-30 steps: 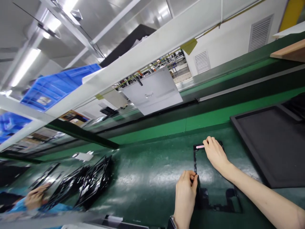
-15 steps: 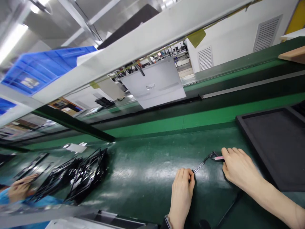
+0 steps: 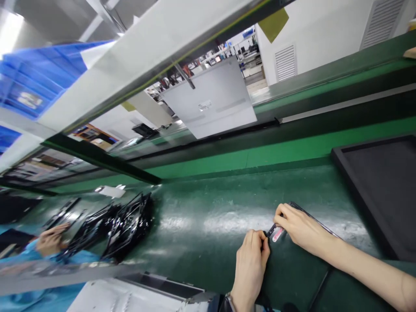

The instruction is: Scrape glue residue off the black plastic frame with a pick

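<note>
A thin black plastic frame (image 3: 312,216) is tilted up off the green belt (image 3: 208,216), seen nearly edge-on. My left hand (image 3: 251,264) is closed in a pinch on its near corner. My right hand (image 3: 300,229) grips the frame's upper edge with curled fingers, right by a small pink tab (image 3: 278,234) stuck on the frame. The lower part of the frame is hidden behind my right forearm.
A black tray (image 3: 377,182) lies at the right on the belt. A pile of black frames (image 3: 120,232) sits at the left, where another person's hand (image 3: 48,242) in a blue sleeve works. Blue crates (image 3: 29,91) stand on a shelf above.
The frame lay flat on the belt a second ago; both hands have lifted and turned it on edge. My right hand has moved closer to my left hand.
</note>
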The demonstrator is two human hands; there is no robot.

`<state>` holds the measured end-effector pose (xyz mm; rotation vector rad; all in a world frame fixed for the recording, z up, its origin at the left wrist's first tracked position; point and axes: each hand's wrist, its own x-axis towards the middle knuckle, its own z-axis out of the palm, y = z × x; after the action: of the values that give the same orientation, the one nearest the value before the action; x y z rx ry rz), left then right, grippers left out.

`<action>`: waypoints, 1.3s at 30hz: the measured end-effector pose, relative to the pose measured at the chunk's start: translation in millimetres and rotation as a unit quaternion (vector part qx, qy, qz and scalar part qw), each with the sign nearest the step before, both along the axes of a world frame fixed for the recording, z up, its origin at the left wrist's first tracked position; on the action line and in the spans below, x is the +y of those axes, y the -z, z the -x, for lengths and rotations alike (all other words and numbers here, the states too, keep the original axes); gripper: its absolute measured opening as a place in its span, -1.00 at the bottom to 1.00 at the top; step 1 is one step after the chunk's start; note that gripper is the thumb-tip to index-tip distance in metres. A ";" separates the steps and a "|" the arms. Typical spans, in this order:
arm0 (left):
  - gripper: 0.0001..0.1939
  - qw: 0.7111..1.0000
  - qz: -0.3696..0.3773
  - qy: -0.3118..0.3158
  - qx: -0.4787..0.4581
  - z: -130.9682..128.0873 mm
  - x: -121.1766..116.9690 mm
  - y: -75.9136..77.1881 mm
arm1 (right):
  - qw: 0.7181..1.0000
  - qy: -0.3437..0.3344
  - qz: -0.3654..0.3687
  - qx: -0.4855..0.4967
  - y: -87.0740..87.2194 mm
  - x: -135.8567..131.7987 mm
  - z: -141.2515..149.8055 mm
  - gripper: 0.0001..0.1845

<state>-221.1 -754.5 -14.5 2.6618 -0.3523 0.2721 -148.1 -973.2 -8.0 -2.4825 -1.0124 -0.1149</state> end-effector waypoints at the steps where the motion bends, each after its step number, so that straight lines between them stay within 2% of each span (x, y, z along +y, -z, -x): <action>1: -0.82 1.000 -0.002 -0.001 -0.003 1.5 1.1 0.8 | 1.000 -0.002 -0.004 0.004 0.8 -1.4 0.6 -0.51; 7: -0.80 1.000 -0.003 -0.003 -0.024 7.9 11.1 0.8 | 1.000 -0.005 -0.012 0.016 0.8 -2.3 1.9 -0.50; 14: -0.76 0.994 0.096 -0.038 0.041 14.4 21.2 -3.8 | 1.000 -0.001 -0.007 -0.005 -0.3 -1.1 1.8 -0.50; 17: -0.85 0.991 0.124 -0.033 0.039 13.7 24.0 -4.4 | 1.000 0.000 -0.005 -0.003 -1.3 -1.0 1.9 -0.48; 19: -0.78 0.993 0.119 -0.015 0.016 11.9 23.0 -4.9 | 1.000 -0.001 -0.006 -0.004 -1.8 -1.0 2.1 -0.49; 21: -0.82 0.994 0.107 -0.001 -0.012 9.5 19.1 -5.7 | 1.000 -0.002 -0.007 -0.006 -2.0 -0.9 2.2 -0.49; 23: -0.85 0.994 0.103 0.004 -0.035 7.4 13.2 -6.9 | 1.000 -0.003 -0.008 -0.010 -1.7 -1.0 2.2 -0.49; 27: -0.79 0.992 0.113 0.003 -0.050 6.1 5.2 -10.4 | 1.000 -0.004 -0.001 -0.018 -0.5 -1.7 1.8 -0.50; 30: -0.78 0.985 0.173 -0.014 -0.018 9.7 9.8 -13.0 | 1.000 -0.006 0.003 -0.015 -0.1 -2.6 1.5 -0.50; 33: -0.78 0.963 0.264 -0.047 0.026 19.1 22.0 -14.5 | 1.000 -0.007 -0.006 -0.009 -1.2 -3.0 0.9 -0.53; 35: -0.76 0.939 0.335 -0.056 0.051 27.2 28.7 -14.4 | 1.000 -0.010 -0.013 -0.007 -2.4 -3.0 0.4 -0.54; 39: -0.71 0.871 0.484 -0.034 0.081 38.9 29.0 -10.9 | 1.000 -0.015 -0.014 -0.006 -3.0 -3.4 -0.3 -0.55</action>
<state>-260.0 -725.5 -3.6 1.6805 -0.0281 0.1747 -147.8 -976.6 -5.0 -2.4432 -1.0460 -0.1343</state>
